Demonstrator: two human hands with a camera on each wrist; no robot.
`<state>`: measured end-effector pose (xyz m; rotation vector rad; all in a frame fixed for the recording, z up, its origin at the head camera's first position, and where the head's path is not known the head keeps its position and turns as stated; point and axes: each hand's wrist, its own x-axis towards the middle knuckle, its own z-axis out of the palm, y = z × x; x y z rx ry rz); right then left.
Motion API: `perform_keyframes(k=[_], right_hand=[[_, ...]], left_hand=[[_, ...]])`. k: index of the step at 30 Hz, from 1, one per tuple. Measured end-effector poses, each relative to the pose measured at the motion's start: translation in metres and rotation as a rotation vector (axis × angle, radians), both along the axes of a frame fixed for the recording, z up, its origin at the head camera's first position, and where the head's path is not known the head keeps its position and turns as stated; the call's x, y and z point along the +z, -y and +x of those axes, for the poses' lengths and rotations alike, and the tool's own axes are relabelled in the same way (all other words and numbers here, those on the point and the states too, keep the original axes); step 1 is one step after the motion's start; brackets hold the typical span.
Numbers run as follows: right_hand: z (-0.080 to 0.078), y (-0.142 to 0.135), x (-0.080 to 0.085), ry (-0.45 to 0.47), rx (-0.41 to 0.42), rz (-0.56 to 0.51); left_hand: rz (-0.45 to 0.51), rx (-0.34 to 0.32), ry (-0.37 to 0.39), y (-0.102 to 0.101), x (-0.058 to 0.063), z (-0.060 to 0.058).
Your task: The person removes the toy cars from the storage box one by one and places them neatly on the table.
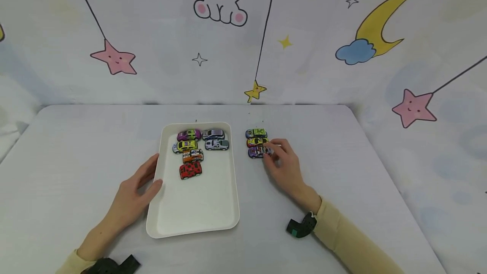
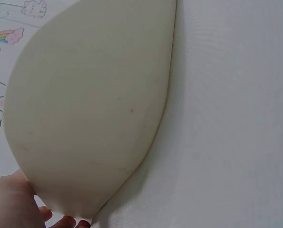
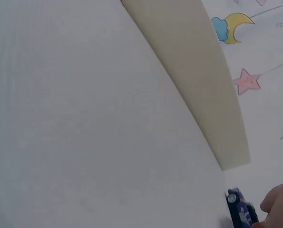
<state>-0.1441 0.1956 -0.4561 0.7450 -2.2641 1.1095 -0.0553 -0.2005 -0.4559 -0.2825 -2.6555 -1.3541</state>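
Note:
My left hand (image 1: 131, 198) holds the left rim of a cream-white tray (image 1: 194, 210), its thumb lapping over the edge. The tray's wall (image 2: 89, 109) fills much of the left wrist view. Outside the tray to the right, three toy cars stand in a column: a green one (image 1: 256, 132), a yellow-and-red one (image 1: 256, 142) and a purple one (image 1: 258, 152). My right hand (image 1: 287, 170) is at the right end of the purple car, thumb and index finger bent about it. Whether they pinch it is unclear; the right wrist view cuts off most of the hand.
Several toy cars sit in the upper part of the tray, among them a red one (image 1: 190, 170) and an orange-and-white one (image 1: 192, 156). The white tabletop (image 1: 300, 130) reaches back to a cloth (image 1: 160, 20) printed with stars and a moon.

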Motion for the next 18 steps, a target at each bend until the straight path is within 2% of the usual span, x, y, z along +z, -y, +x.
perform_keyframes(k=[3, 7, 14, 18], right_hand=[[0.006, 0.011, 0.000, -0.019, 0.029, -0.049], [0.015, 0.032, 0.001, -0.018, 0.109, -0.079], [0.021, 0.062, 0.003, 0.025, 0.294, -0.028], [0.019, 0.071, 0.002, 0.088, 0.304, 0.006]], left_hand=[[-0.002, 0.001, -0.004, 0.000, -0.002, -0.001], [0.005, 0.002, -0.008, 0.001, -0.001, 0.000], [0.013, -0.003, 0.002, 0.000, 0.000, 0.000], [0.014, -0.005, -0.001, -0.001, 0.000, 0.000]])
